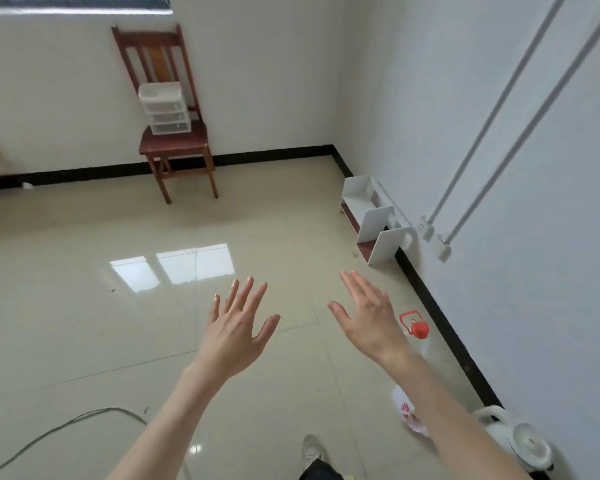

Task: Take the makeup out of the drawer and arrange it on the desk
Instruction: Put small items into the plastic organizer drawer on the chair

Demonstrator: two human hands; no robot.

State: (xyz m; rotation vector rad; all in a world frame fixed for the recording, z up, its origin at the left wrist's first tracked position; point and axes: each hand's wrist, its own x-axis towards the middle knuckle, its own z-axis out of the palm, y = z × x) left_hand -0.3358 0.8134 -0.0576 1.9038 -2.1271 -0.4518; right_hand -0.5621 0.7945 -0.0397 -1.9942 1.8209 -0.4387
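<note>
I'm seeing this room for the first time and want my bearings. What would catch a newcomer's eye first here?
Two bare open hands, left hand and right hand, are held out over the glossy tiled floor, holding nothing. Against the far wall stands a wooden chair with a clear drawer unit on its seat. By the right wall lie a white shelf and a bottle with a red cap.

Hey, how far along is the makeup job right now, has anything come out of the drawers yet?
Nothing looks done. The small clear plastic drawer unit sits on the brown wooden chair by the far wall, all drawers shut. In hand: nothing; the left hand and right hand are spread open over the floor. Left: everything. No desk or makeup shows.
</note>
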